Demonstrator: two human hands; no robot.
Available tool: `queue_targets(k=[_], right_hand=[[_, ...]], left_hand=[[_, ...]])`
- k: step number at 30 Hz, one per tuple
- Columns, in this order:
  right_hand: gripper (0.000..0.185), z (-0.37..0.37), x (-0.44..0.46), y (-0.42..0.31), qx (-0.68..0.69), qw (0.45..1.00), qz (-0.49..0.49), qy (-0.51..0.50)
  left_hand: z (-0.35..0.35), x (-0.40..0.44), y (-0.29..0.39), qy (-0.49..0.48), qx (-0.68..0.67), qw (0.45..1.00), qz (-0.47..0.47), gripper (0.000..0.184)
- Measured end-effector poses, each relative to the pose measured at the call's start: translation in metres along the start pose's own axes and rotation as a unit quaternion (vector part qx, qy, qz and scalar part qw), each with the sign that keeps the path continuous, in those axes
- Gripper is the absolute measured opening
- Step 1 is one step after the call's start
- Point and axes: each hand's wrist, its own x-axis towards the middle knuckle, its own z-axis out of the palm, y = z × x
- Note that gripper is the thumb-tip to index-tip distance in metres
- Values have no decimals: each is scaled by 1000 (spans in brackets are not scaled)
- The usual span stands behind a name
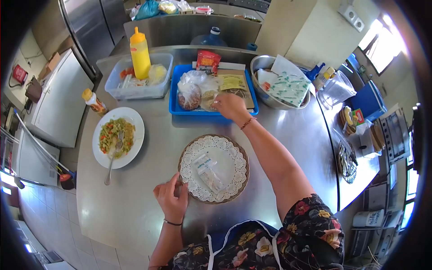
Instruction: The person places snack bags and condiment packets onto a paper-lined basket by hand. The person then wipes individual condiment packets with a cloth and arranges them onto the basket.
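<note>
My right hand (228,106) reaches into the blue tray (180,113), its fingers closed at a clear bag of pale contents (208,100). Beside that bag lies another clear bag with reddish-brown contents (189,97). Closer to me, a round wicker plate (246,167) lined with a white lace doily (234,182) bears a small clear packet with blue print (209,173). At the left rim of the wicker plate is my left hand (173,197), fingers apart and holding nothing.
On the left are a white plate of chopped vegetables (97,148) with a fork, a small bottle (94,101) and a plastic tub (135,93) with a yellow squeeze bottle (141,56). A metal bowl (283,106) stands right of the tray.
</note>
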Motion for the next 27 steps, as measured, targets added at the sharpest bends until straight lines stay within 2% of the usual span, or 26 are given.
queue_targets(k=[2,3,6,9,12,15,18,21,24,27], right_hand=[[32,-20,-20,0,90,994,-8,59],[27,-35,-29,-1,104,995,-5,3],[25,-52,-60,5,188,958,-102,-193],[24,-57,-67,-1,166,959,-126,-192],[31,-21,-32,14,93,991,-94,-10],[36,16,5,22,35,975,-146,161],[36,33,30,21,-12,990,-102,93],[34,14,32,7,-83,993,-58,56],[30,-3,18,1,17,991,-54,119],[30,-26,-34,-3,176,971,-123,106]], left_hand=[[1,0,1,-18,-5,1000,-11,38],[1,1,2,-21,-5,1000,-15,38],[2,2,3,-11,0,1000,-10,37],[2,1,5,-9,-2,1000,-12,37],[3,0,6,-16,-5,1000,-11,37],[3,1,6,-18,-12,1000,-8,38],[3,-3,2,-23,-20,999,-16,39],[2,-3,3,-30,-29,999,-22,39],[2,-4,2,-27,-30,999,-19,38],[6,-2,-2,-17,-24,1000,-7,37]])
